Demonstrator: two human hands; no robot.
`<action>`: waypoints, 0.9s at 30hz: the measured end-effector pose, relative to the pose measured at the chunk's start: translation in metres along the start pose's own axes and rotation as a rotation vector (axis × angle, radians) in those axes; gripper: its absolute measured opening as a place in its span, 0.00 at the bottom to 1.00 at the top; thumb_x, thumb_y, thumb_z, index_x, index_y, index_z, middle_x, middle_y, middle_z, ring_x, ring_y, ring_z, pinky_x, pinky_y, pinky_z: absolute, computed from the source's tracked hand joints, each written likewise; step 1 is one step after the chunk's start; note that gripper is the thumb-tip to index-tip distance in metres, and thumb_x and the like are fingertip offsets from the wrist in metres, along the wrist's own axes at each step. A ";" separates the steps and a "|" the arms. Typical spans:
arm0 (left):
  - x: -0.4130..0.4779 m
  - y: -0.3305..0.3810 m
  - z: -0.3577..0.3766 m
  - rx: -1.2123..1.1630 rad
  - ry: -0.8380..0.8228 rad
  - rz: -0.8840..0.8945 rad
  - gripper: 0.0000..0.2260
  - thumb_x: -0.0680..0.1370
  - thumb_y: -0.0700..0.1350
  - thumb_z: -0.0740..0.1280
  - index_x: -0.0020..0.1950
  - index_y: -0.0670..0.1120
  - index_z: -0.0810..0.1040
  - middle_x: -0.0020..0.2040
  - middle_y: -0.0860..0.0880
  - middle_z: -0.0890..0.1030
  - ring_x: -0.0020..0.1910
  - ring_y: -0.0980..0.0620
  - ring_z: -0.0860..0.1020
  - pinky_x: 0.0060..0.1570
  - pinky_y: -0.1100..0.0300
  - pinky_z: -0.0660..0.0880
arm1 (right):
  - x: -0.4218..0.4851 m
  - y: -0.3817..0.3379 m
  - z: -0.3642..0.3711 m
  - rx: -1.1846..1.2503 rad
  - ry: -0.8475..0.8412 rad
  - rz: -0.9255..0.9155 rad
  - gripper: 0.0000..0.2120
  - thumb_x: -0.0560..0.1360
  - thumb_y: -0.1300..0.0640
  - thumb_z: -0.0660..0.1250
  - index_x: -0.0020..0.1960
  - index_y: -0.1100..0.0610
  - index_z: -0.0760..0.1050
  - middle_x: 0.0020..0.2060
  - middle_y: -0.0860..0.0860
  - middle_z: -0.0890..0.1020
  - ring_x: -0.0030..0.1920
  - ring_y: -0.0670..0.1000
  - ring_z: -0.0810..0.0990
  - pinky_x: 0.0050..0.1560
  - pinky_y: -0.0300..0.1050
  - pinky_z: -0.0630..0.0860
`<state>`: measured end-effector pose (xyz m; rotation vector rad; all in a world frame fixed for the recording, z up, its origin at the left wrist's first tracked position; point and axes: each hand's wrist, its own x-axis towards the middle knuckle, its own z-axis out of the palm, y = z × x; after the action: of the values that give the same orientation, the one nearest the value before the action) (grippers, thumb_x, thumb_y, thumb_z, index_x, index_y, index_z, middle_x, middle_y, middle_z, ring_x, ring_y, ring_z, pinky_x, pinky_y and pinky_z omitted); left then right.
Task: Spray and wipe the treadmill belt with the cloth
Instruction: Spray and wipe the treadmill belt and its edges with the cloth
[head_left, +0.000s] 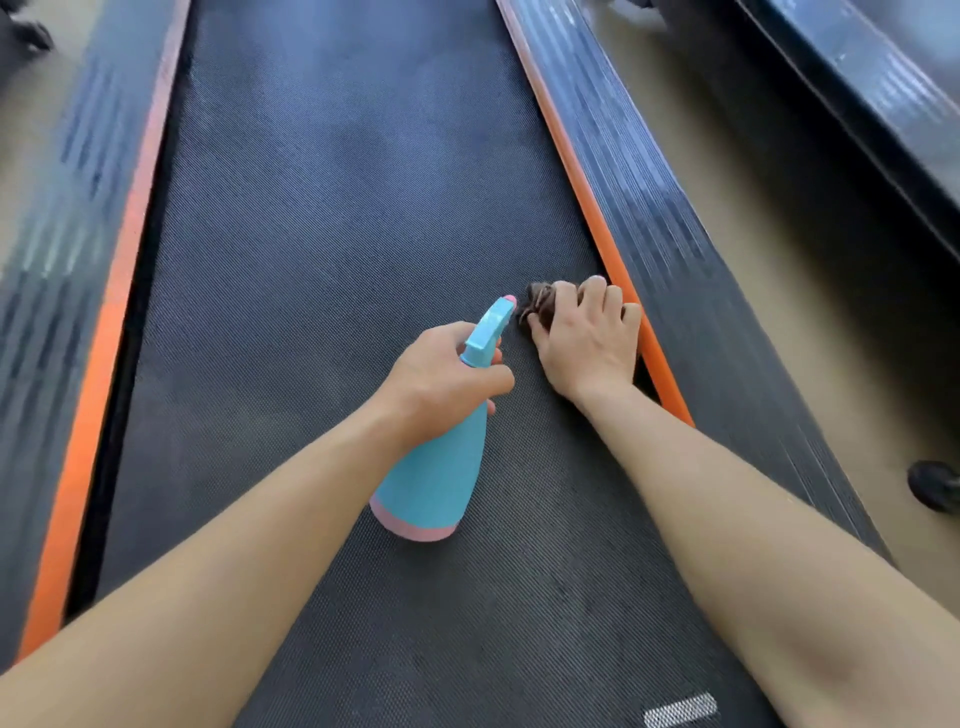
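The dark ribbed belt (337, 208) runs up the middle of the view. Over the middle of the belt the left hand (441, 384) grips the neck of a blue spray bottle (441, 478), its fingers curled tight round it below the trigger head, with the nozzle pointing toward the belt's right edge. The bottle's pink base sits low over the belt; whether it touches I cannot tell. At the belt's right edge the right hand (587, 338) holds a bunched brown cloth (543, 304) down on the belt, fingers bent over it, just beside the orange strip (587, 208) that borders the belt. A small white patch (680, 709) marks the belt's near end
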<state>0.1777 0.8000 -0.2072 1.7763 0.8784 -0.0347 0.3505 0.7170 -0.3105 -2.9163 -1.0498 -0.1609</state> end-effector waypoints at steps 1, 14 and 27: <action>-0.001 -0.001 0.000 0.022 -0.011 0.001 0.15 0.63 0.50 0.71 0.48 0.48 0.80 0.50 0.46 0.86 0.38 0.48 0.87 0.56 0.41 0.83 | -0.010 -0.001 -0.002 0.008 0.014 -0.014 0.23 0.80 0.37 0.58 0.65 0.53 0.72 0.60 0.58 0.73 0.58 0.61 0.71 0.56 0.57 0.66; -0.012 -0.008 -0.001 0.086 -0.006 0.043 0.21 0.63 0.49 0.71 0.56 0.53 0.81 0.51 0.52 0.86 0.45 0.47 0.87 0.58 0.44 0.82 | -0.018 -0.009 -0.004 0.096 -0.045 -0.135 0.23 0.80 0.36 0.57 0.66 0.51 0.72 0.60 0.56 0.72 0.59 0.60 0.71 0.57 0.57 0.66; -0.072 -0.020 -0.006 -0.215 0.092 -0.110 0.14 0.76 0.30 0.67 0.56 0.45 0.80 0.63 0.42 0.82 0.37 0.47 0.81 0.35 0.65 0.78 | -0.108 0.004 -0.003 0.110 0.060 -0.385 0.22 0.78 0.37 0.59 0.62 0.51 0.75 0.52 0.55 0.74 0.49 0.60 0.73 0.48 0.56 0.69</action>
<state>0.1118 0.7683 -0.1906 1.5383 1.0069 0.0687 0.2704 0.6454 -0.3192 -2.5662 -1.5444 -0.1927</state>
